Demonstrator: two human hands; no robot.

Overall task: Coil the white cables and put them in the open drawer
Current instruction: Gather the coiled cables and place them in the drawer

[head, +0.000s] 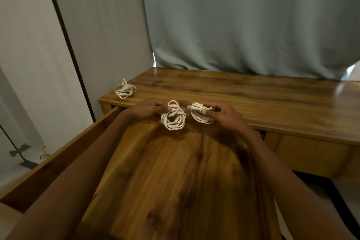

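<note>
My left hand pinches a loosely coiled white cable that hangs over the far end of the open wooden drawer. Beside it, my right hand pinches a second white cable coil, wrapped tight at its top. Both coils sit close together, just in front of the desk's front edge. A third white cable lies in a loose bundle on the desk top at its far left corner.
The wooden desk runs across to the right, with a grey-green curtain hanging behind it. The drawer's left wall stands along my left forearm. A pale wall panel with a dark strip is at the left.
</note>
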